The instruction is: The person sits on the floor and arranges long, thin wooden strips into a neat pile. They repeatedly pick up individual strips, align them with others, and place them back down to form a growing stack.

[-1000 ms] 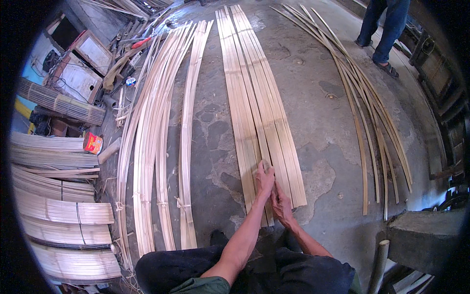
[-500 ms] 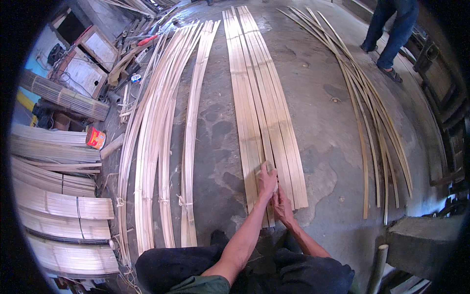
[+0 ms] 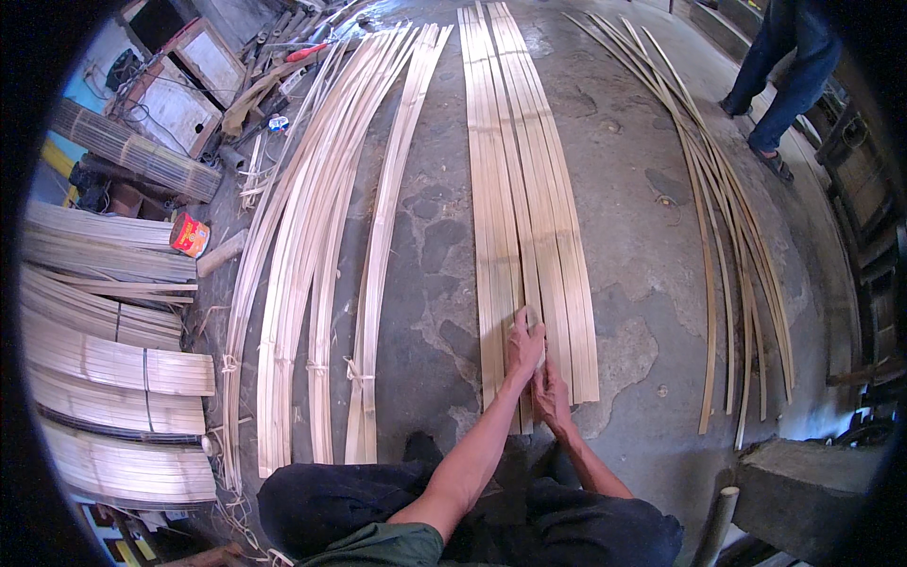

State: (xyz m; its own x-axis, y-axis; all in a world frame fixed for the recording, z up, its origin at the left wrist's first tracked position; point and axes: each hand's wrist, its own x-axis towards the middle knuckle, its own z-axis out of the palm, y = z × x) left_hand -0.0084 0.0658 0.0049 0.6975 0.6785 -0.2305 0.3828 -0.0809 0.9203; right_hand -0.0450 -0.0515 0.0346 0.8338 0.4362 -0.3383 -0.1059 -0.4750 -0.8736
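Long flat bamboo strips (image 3: 505, 208) lie side by side on the floor in front of me, with a dark gap running lengthwise between two groups. Over the near part of that gap, my left hand (image 3: 525, 352) is closed round a pale bamboo strip, a bit of which shows above the fingers. Just below and to its right, my right hand (image 3: 550, 395) is closed on the same strip close to its near end. The fingers hide most of the gripped part. Both hands rest low against the laid strips.
Tied bundles of bamboo strips (image 3: 312, 255) lie to the left. Narrow loose strips (image 3: 727, 227) cross at the right. Stacked bundles (image 3: 123, 354) and a red tin (image 3: 190, 235) sit far left. A person in dark trousers (image 3: 794, 85) stands at the far right, near a concrete block (image 3: 812, 487) lower down.
The whole view has shifted slightly, so the laid strips appear a little farther right. Both hands keep their closed grip at nearly the same place on the strips.
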